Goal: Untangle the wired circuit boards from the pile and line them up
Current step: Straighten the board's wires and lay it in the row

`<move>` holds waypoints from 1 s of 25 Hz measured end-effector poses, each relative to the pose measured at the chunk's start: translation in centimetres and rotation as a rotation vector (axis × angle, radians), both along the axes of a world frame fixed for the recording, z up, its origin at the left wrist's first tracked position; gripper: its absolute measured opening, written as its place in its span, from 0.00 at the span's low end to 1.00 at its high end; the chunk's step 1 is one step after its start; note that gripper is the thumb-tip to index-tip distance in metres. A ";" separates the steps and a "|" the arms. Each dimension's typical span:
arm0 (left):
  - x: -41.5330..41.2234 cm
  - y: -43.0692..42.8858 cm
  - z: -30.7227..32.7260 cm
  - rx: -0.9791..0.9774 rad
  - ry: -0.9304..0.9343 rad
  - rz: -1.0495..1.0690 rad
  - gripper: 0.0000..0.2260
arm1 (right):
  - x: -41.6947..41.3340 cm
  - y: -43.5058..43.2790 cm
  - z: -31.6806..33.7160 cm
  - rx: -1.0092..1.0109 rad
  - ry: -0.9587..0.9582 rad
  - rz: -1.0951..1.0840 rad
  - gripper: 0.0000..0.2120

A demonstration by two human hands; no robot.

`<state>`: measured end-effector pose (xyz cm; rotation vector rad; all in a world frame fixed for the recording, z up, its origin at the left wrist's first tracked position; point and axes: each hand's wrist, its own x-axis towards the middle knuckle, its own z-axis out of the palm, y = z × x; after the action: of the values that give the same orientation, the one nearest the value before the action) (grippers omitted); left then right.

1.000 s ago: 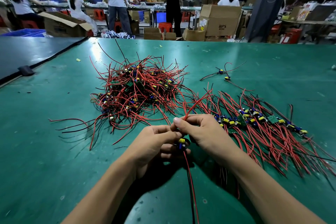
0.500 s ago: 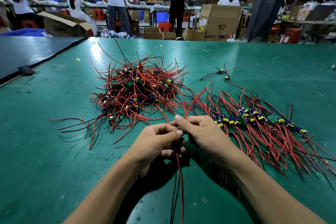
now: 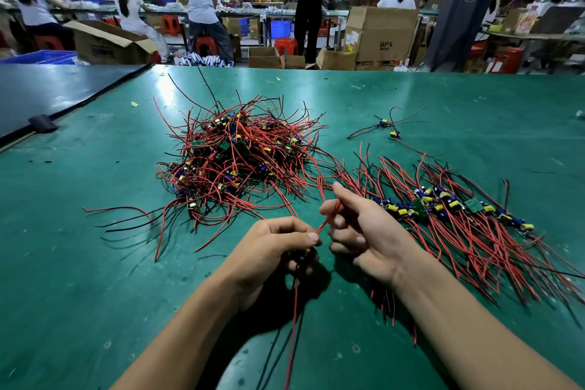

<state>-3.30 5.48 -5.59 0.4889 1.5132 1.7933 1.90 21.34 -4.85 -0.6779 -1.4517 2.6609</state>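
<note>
Nearest the camera, red and black trailing wires (image 3: 293, 320) hang down from the left hand (image 3: 275, 250) toward the lower edge of the view. That hand is curled closed round a small circuit board (image 3: 305, 253), which is mostly hidden by the fingers – only a yellow part shows below the thumb. From the thumb tip a red wire (image 3: 327, 221) runs up and across to the right hand (image 3: 367, 231), just beside it. There the thumb and forefinger pinch the wire, while the other fingers are loosely bent and hold nothing.

Both hands are above the green table (image 3: 95, 263). Just right of the right hand lies the row of boards (image 3: 443, 206), side by side, with their wires fanned out toward the near edge. Beyond the left hand sits the tangled pile (image 3: 240, 158) of boards and red and black wires. Farther out, past the right hand and well apart from both heaps, lie two loose boards (image 3: 384, 123). To the far left a dark table (image 3: 47, 95) adjoins the green one. Behind are cardboard boxes (image 3: 383, 35) and workers (image 3: 202, 0) at benches – backs turned.
</note>
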 end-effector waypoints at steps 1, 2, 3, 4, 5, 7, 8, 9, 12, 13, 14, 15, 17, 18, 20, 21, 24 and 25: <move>0.0 0.0 -0.1 -0.004 -0.001 0.028 0.03 | 0.0 -0.1 -0.2 0.107 0.017 0.007 0.26; 0.0 0.1 -0.2 -0.011 0.009 0.054 0.04 | 0.1 -0.4 -0.4 0.233 0.033 0.024 0.24; 0.0 0.3 -0.3 -0.020 0.026 0.078 0.05 | 0.2 -0.8 -0.7 0.348 0.057 0.050 0.23; 0.0 0.3 -0.3 -0.031 0.046 0.100 0.06 | 0.4 -1.2 -1.0 0.421 0.090 0.084 0.22; 0.0 0.3 -0.3 -0.041 0.062 0.116 0.08 | 0.4 -1.5 -1.2 0.455 0.128 0.119 0.21; -0.1 0.2 -0.3 -0.040 0.057 0.117 0.10 | 0.6 -1.5 -1.2 0.482 0.168 0.165 0.21; -0.1 0.2 -0.2 -0.028 0.036 0.112 0.11 | 0.7 -1.2 -1.1 0.493 0.163 0.177 0.24; -0.1 0.1 -0.2 -0.013 0.014 0.113 0.11 | 0.7 -0.8 -1.0 0.517 0.152 0.180 0.26; -0.2 0.1 -0.2 0.015 -0.015 0.133 0.07 | 0.7 -0.5 -1.1 0.576 0.156 0.150 0.23; -0.3 0.2 -0.2 0.023 -0.016 0.131 0.07 | 0.6 -0.7 -1.1 0.568 0.161 0.135 0.19; -0.3 0.2 -0.2 0.026 -0.014 0.121 0.07 | 0.5 -0.9 -1.1 0.560 0.161 0.114 0.16; -0.2 0.2 -0.2 0.028 -0.008 0.107 0.07 | 0.4 -0.9 -1.2 0.556 0.158 0.083 0.15; 0.0 0.3 -0.1 0.037 0.007 0.084 0.08 | 0.1 -0.6 -1.1 0.518 0.144 -0.006 0.14; 0.1 0.4 0.0 0.044 0.011 0.076 0.07 | 0.0 -0.4 -1.0 0.482 0.125 -0.055 0.16; 0.2 0.4 0.1 0.050 0.031 0.058 0.06 | -0.2 0.0 -0.6 0.359 0.089 -0.128 0.21; 0.2 0.4 0.1 0.049 0.045 0.044 0.06 | -0.2 0.1 -0.4 0.261 0.075 -0.144 0.24; 0.0 0.2 0.1 0.023 0.086 -0.017 0.06 | -0.3 0.5 0.3 -0.043 0.045 -0.153 0.30; -0.1 0.0 0.1 0.006 0.099 -0.035 0.06 | -0.2 0.5 0.4 -0.095 0.034 -0.147 0.30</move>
<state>-3.41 5.50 -5.53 0.6108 1.5571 1.7702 1.66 21.85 -4.44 -0.7119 -1.2236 2.6279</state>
